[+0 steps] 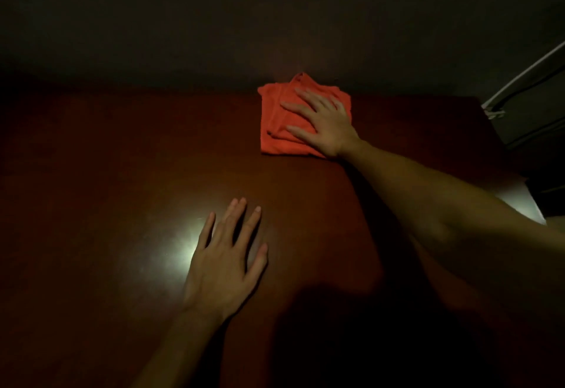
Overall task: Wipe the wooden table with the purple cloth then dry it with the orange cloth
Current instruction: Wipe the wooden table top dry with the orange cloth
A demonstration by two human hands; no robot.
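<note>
Dim light covers the room, and a dark wall stands behind the wooden bench (122, 158); the bench top is reddish-brown and glossy, with one bright reflection of a lamp just beside the left hand (224, 253). That left hand lies flat on the bare wood, palm down, fingers straight and a little spread, grasping nothing; its forearm comes from the lower edge of the view. Further away and to the right of it, the right hand (321, 121) rests palm down on the orange cloth (275, 118), fingers stretched out and spread over the fabric, pressing it and not curled around it; the right forearm crosses the bench from the right side. The orange cloth is folded in several layers and lies on the bench near its far edge, under the right hand and showing mostly to the left of it; beyond the right arm, past the bench edge, a white cable (526, 74) runs diagonally against the dark background.
</note>
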